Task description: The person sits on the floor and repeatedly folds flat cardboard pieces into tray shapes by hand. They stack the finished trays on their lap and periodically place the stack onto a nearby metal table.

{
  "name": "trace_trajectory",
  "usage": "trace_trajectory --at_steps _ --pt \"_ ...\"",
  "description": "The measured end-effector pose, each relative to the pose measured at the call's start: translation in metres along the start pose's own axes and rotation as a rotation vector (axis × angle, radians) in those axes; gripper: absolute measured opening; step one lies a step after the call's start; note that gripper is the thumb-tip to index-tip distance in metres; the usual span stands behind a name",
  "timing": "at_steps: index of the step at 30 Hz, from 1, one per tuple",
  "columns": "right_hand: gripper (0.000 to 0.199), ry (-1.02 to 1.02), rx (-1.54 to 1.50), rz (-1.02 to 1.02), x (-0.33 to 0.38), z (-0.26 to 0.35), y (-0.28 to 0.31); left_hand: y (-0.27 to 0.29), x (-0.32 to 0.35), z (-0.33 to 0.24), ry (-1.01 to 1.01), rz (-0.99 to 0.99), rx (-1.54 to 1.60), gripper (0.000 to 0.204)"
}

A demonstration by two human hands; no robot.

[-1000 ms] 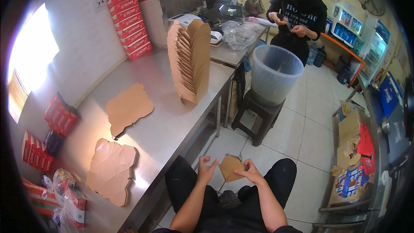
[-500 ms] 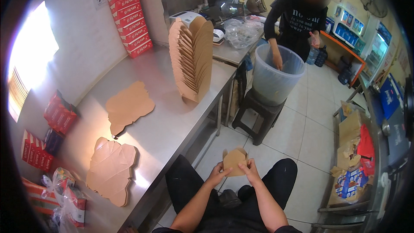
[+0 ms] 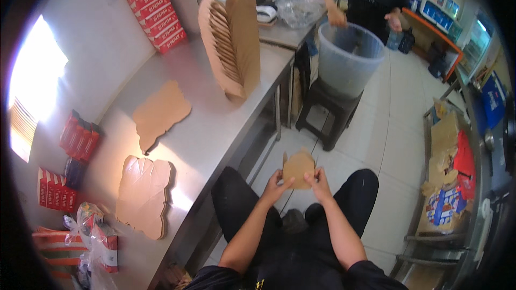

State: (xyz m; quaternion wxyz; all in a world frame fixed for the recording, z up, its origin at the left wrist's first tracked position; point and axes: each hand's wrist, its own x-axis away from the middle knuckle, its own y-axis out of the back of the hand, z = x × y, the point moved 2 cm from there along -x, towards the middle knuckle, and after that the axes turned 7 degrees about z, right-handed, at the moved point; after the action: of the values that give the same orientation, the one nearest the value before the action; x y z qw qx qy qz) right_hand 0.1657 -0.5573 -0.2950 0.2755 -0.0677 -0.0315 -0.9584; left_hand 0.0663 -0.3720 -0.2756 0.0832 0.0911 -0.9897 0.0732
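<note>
Between my knees I hold a small brown cardboard food box, its flaps standing up at the top. My left hand grips its left side, thumb on the near face. On its right side, my right hand pinches it the same way. To the left, on the steel table, lie a stack of flat box blanks and, farther back, a thinner pile of blanks. A tall nested stack of folded boxes stands near the table's far right edge.
A person reaches toward a translucent tub on a dark stool ahead. Red cartons are piled against the wall. Bagged packages sit at the near left. Shelving with cardboard lines the right side.
The view has tilted and shifted. The box in my hands is turned slightly, its flaps now seen differently, and both hands still hold it. The other person's hand has risen to the tub's rim.
</note>
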Motion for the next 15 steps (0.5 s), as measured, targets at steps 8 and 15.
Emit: trace_trajectory --at_steps 8,15 --pt "0.046 0.087 -0.192 0.051 0.005 0.020 -0.004 -0.001 0.007 -0.031 -0.095 0.067 0.131 0.039" --pt "0.039 0.280 -0.071 -0.198 0.019 0.050 0.023 -0.005 0.024 -0.105 -0.507 -0.075 -0.615 0.043"
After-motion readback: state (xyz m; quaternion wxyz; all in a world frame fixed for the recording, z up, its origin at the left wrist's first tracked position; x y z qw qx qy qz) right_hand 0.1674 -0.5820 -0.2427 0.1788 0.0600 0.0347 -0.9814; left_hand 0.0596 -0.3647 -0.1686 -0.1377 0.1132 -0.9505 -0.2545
